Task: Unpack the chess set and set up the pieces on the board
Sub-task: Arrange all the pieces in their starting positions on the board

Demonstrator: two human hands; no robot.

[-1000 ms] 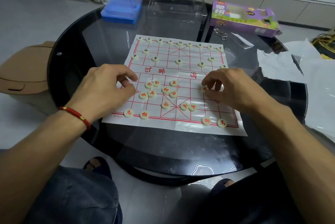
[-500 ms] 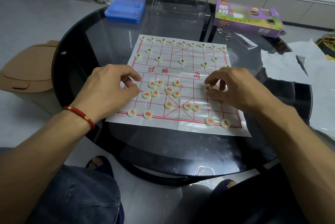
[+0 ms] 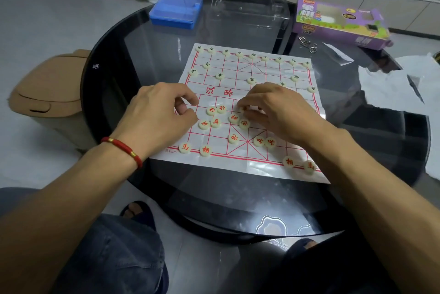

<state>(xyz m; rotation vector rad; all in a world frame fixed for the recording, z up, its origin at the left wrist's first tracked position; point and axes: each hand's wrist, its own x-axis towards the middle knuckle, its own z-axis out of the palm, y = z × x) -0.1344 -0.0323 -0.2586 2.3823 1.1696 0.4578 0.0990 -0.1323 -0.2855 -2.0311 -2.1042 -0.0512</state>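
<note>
On the paper board [image 3: 238,74], my right hand [image 3: 281,112] pinches a pale round piece [image 3: 242,110] just below the red river characters "汉界" [image 3: 219,91], while my left hand [image 3: 157,115] rests curled, apparently holding nothing, beside the loose red pieces [image 3: 215,122], whose characters face various ways.

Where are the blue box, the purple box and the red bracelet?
blue box [image 3: 175,11]: head view, middle of its lid.
purple box [image 3: 338,23]: head view, middle of its front face.
red bracelet [image 3: 121,148]: head view, middle of the band on the left wrist.
</note>
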